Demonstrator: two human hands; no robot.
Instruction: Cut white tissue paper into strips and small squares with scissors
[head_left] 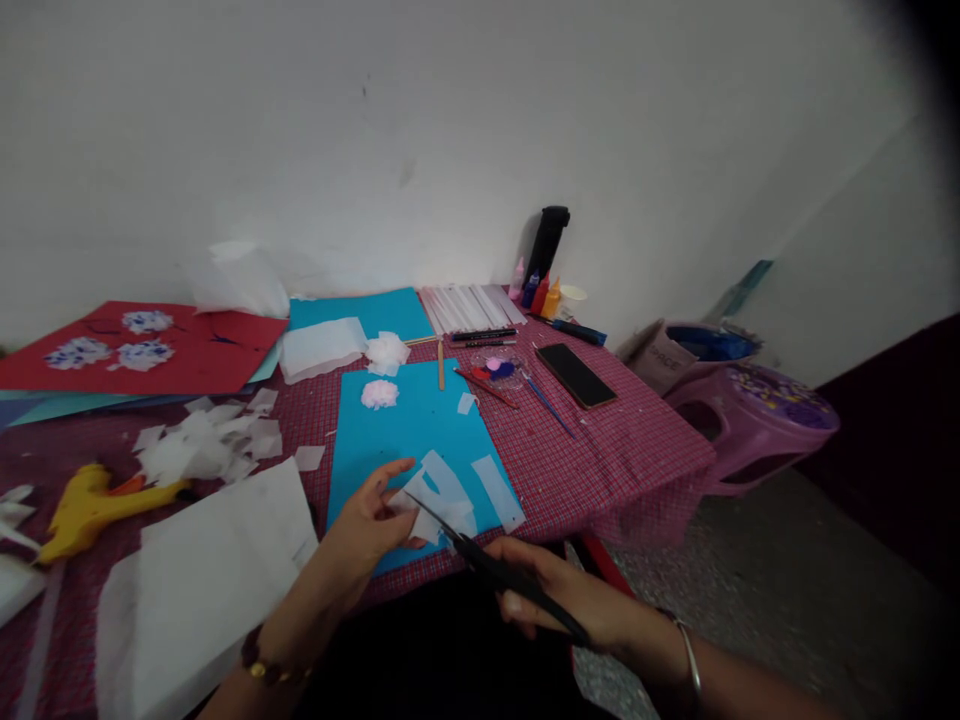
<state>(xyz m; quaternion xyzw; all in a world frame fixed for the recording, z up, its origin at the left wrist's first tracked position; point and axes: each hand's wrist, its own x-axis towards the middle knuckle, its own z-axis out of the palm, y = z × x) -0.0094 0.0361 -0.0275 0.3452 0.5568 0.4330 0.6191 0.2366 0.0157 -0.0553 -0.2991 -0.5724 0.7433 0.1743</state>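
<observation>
My right hand (546, 585) is closed round the handles of black scissors (510, 575), whose blades point up and left. Between the fingers of my left hand (375, 515) is a piece of thin white tissue paper (405, 502), and the scissor tip reaches over it. More white strips (446, 490) lie just beyond on the blue sheet (401, 430). Farther up that sheet sits a pale pink paper puff (379, 394). A single white strip (496, 490) rests at the sheet's right edge.
Left of the sheet are a pile of white paper squares (217, 440), a stack of white paper (225, 575) and a yellow glue gun (97, 510). To the right lie a phone (576, 375), a paintbrush (547, 405) and a paint palette (496, 370). Paint bottles (540, 294) stand by the wall.
</observation>
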